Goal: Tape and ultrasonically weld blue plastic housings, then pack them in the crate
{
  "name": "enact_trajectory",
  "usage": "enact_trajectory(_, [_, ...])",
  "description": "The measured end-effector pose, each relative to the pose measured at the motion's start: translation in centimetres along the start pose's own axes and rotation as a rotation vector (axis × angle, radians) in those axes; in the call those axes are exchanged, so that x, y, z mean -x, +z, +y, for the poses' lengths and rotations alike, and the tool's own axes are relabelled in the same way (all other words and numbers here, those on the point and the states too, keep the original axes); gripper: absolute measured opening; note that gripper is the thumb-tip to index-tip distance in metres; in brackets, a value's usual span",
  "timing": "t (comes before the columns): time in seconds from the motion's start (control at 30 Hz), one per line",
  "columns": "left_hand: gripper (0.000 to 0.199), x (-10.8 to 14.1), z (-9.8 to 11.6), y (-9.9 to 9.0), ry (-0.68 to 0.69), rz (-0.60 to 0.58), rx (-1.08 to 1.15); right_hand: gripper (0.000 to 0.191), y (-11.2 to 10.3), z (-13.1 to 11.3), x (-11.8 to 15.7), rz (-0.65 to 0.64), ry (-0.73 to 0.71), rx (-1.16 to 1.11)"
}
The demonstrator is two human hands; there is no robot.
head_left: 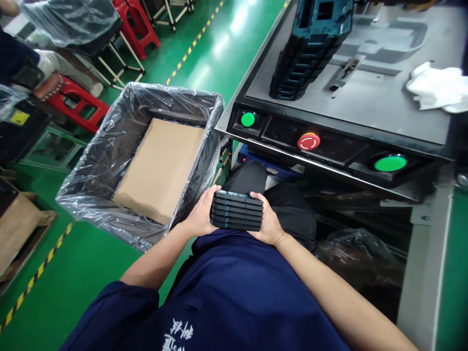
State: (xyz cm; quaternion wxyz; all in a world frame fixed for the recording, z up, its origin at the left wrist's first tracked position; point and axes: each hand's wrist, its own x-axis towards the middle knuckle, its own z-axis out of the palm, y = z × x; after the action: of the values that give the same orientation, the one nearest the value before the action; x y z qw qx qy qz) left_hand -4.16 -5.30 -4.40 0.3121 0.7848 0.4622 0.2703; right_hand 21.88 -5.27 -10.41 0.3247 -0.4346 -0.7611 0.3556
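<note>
Above my lap I hold a stack of black plastic parts (pixel 237 210) with teal edges, several layers deep. My left hand (pixel 202 210) grips its left end, and my right hand (pixel 268 220) closes round the right end, thumb on top. To the left, close to my left hand, stands a crate (pixel 215 105) lined with clear plastic film. A flat sheet of brown cardboard (pixel 161 168) lies inside it. Another tall stack of dark teal and black plastic parts (pixel 309 53) stands on the metal machine table in front of me.
The machine table (pixel 413 122) carries a metal fixture (pixel 347 73) and a white cloth (pixel 438 87). Along its front edge sit a red stop button (pixel 309 141) and two green buttons (pixel 390 163). A person (pixel 22 63) sits at upper left near red stools (pixel 76 102).
</note>
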Motion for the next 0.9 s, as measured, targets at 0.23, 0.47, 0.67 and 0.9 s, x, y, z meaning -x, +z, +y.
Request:
enact_trajectory(0.23, [0.12, -0.3, 1.8, -0.5, 0.082, 0.153, -0.079, 0.107, 0.5, -0.5, -0.4, 0.014, 0.061, -0.274])
enact_trajectory(0.47, [0.129, -2.7, 5.3, -2.1, 0.129, 0.242, -0.116, 0.093, 0.6, -1.7, -0.7, -0.047, 0.282, -0.603])
enact_trajectory(0.67, [0.132, -3.7, 6.3, -2.8, 0.185, 0.283, -0.092, 0.091, 0.1, -3.5, -1.4, -0.088, 0.34, -0.741])
enact_trajectory(0.9, [0.132, -3.8, 6.1, -2.4, 0.175, 0.307, -0.062, 0.092, -0.2, -3.4, -1.5, -0.1, 0.405, -0.788])
